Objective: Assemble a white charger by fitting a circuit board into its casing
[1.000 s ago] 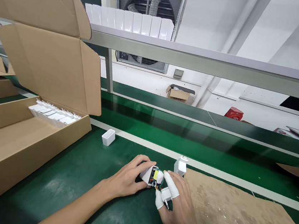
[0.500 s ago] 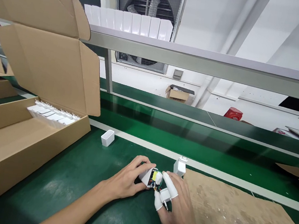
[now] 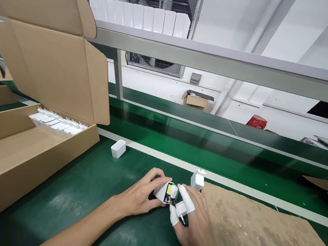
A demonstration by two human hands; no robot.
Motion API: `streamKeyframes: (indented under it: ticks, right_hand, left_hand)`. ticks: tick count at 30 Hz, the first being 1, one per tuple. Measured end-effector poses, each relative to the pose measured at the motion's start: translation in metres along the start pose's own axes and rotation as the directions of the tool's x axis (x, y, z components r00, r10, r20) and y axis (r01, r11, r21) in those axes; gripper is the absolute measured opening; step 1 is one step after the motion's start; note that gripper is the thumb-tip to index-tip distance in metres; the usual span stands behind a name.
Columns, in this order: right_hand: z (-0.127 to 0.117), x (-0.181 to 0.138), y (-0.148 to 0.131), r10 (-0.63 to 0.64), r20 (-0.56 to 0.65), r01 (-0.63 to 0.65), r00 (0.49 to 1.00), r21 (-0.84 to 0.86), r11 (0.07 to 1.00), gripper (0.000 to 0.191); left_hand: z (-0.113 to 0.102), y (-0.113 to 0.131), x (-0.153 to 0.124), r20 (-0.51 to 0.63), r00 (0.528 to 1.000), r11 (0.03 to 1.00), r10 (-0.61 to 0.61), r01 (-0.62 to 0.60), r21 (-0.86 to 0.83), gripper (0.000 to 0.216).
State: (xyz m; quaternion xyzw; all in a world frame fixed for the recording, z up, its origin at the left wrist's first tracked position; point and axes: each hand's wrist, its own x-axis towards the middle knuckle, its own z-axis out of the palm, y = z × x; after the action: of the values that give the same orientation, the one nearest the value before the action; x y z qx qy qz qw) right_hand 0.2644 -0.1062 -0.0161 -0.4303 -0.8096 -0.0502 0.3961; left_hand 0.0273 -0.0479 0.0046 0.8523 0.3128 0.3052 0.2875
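Hands joined on an open charger at the belt's near edge

Left hand point(image 3: 141, 193) curled around a white charger shell point(image 3: 162, 191), thumb and fingers clamped on its sides, open end turned toward the right. Circuit board point(image 3: 170, 190) with a yellow part showing in that open end. Right hand point(image 3: 196, 225), white finger cots point(image 3: 185, 196) on thumb and first fingers, pinching a small white plug piece point(image 3: 180, 210) just beside the shell, fingertips touching the board end. Both resting low over the green belt point(image 3: 90, 193), close to its near edge, about midway along. Just beyond the right hand, at the corner of a flat cardboard sheet point(image 3: 257, 236), a second white charger body point(image 3: 198, 179) standing upright. Farther left, near the belt's pale stripe, an empty white shell point(image 3: 118, 148) lying open side up. At the left end, an open cardboard box point(image 3: 30, 151), lid raised, with a row of white pieces point(image 3: 57, 123) along its far wall.
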Motion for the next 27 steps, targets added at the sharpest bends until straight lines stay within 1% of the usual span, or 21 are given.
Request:
streamKeyframes:
  ticks: [3, 5, 8, 11, 13, 14, 16, 18, 20, 21, 23, 25, 27]
  right_hand:
    - [0.003, -0.002, 0.001, -0.018, 0.014, 0.018, 1.000, 0.002, 1.000, 0.062]
    - [0.005, -0.003, 0.000, -0.036, 0.010, 0.036, 0.999, 0.001, 0.999, 0.059]
    - [0.003, 0.000, -0.001, -0.055, -0.018, 0.055, 0.998, 0.014, 0.998, 0.053]
    - [-0.002, 0.005, -0.001, -0.017, -0.035, 0.020, 0.999, 0.083, 0.996, 0.049]
    - [-0.005, 0.006, -0.001, 0.047, -0.030, -0.042, 0.998, 0.145, 0.988, 0.036]
    - [-0.006, 0.006, 0.000, 0.086, -0.018, -0.082, 0.996, 0.167, 0.983, 0.031]
    - [-0.004, 0.004, 0.001, 0.130, 0.052, -0.137, 0.990, 0.173, 0.975, 0.032]
    - [-0.001, 0.002, 0.002, 0.112, 0.155, -0.136, 0.982, 0.155, 0.978, 0.042]
    - [0.002, 0.002, 0.002, 0.056, 0.223, -0.096, 0.973, 0.173, 0.980, 0.045]
    - [0.003, 0.003, 0.002, 0.029, 0.221, -0.073, 0.975, 0.193, 0.979, 0.043]
    - [0.004, 0.006, 0.000, -0.015, 0.169, -0.022, 0.986, 0.215, 0.976, 0.035]
    - [0.002, 0.010, -0.001, -0.043, 0.086, 0.024, 0.995, 0.205, 0.978, 0.032]
    - [-0.002, 0.014, -0.003, -0.037, -0.011, 0.038, 0.999, 0.205, 0.978, 0.033]
  left_hand:
    - [0.003, 0.002, 0.001, -0.010, 1.000, 1.000, 0.004, -0.004, -0.006, 0.067]
    - [0.006, 0.004, 0.002, -0.016, 1.000, 1.000, 0.003, -0.004, -0.003, 0.062]
    - [0.006, 0.006, 0.002, 0.026, 1.000, 1.000, -0.014, 0.014, -0.017, 0.061]
    - [0.004, 0.006, -0.001, 0.083, 0.996, 0.998, -0.025, 0.029, -0.048, 0.064]
    - [0.000, 0.006, -0.003, 0.094, 0.994, 0.996, -0.058, 0.063, -0.060, 0.062]
    - [-0.002, 0.006, -0.003, 0.102, 0.990, 0.992, -0.094, 0.101, -0.071, 0.061]
    - [-0.007, 0.007, -0.003, 0.149, 0.975, 0.974, -0.166, 0.186, -0.128, 0.059]
    - [-0.011, 0.010, -0.002, 0.198, 0.957, 0.946, -0.211, 0.251, -0.206, 0.059]
    - [-0.014, 0.011, -0.001, 0.216, 0.952, 0.922, -0.216, 0.272, -0.276, 0.061]
    - [-0.015, 0.012, -0.001, 0.214, 0.953, 0.914, -0.216, 0.275, -0.300, 0.064]
    - [-0.014, 0.011, -0.002, 0.207, 0.955, 0.908, -0.214, 0.273, -0.317, 0.072]
    - [-0.012, 0.008, -0.004, 0.185, 0.961, 0.917, -0.207, 0.256, -0.305, 0.082]
    - [-0.009, 0.003, -0.006, 0.148, 0.969, 0.925, -0.196, 0.233, -0.301, 0.093]
